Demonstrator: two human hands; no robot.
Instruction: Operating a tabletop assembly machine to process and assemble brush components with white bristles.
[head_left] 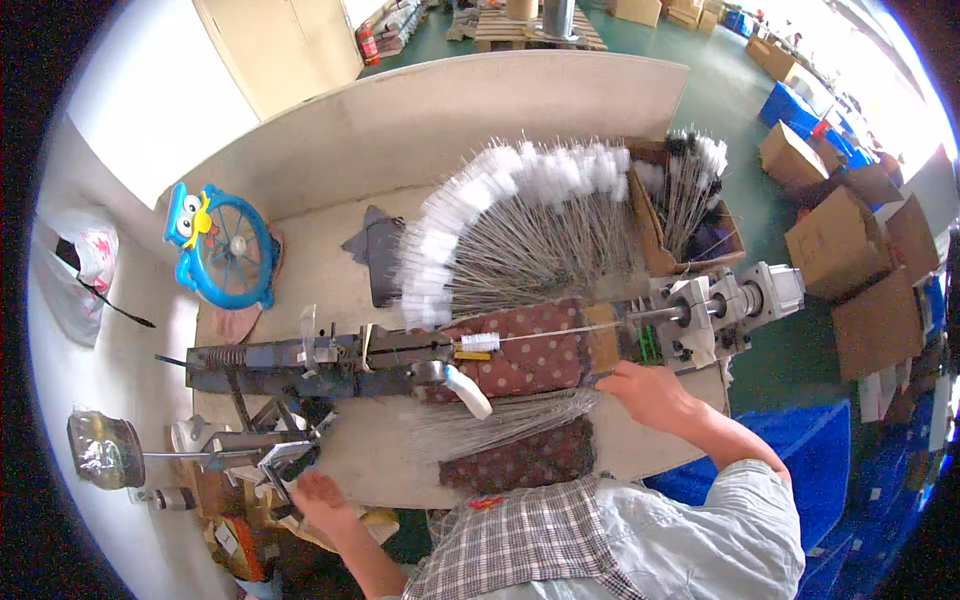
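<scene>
A long bench machine runs across the table. Clamped along it is a wire brush with white bristles, its thin stem reaching right to a metal chuck unit. My right hand is at the machine's front edge, by the ends of a bundle of bare wires. Its fingers are pinched together; what they hold, if anything, is too small to make out. My left hand is low on the left beside a dark metal bracket; its fingers are smeared, so any grip on it is unclear.
Behind the machine, many white-tipped wire brushes lie fanned out, next to a cardboard box of darker brushes. A blue toy-like fan stands at the back left. A white-handled tool juts from the machine's front. Low walls border the table.
</scene>
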